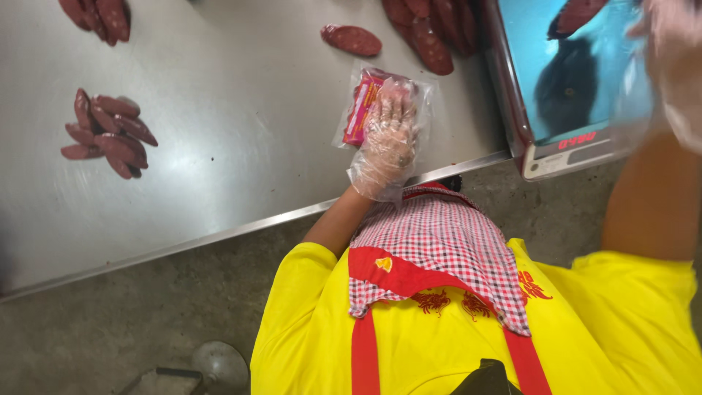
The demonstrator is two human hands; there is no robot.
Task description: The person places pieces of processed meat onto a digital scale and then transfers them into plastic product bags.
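My left hand (pixel 387 139), in a thin clear glove, lies on a clear plastic bag (pixel 365 102) with a red and yellow label, pinning it flat on the steel table (pixel 241 146). My right hand (pixel 676 58), also gloved and blurred, is raised at the top right beside a scale (pixel 563 139) with a shiny blue pan. One dark red sausage (pixel 578 14) lies on the pan, just left of that hand. Whether the right hand's fingers grip anything is unclear.
Dark red sausages lie in heaps on the table: one at the left (pixel 106 135), one at the top left (pixel 99 16), one at the top centre (pixel 431 29), plus a single sausage (pixel 352 39). The table edge (pixel 241 227) runs diagonally above a concrete floor (pixel 131 314).
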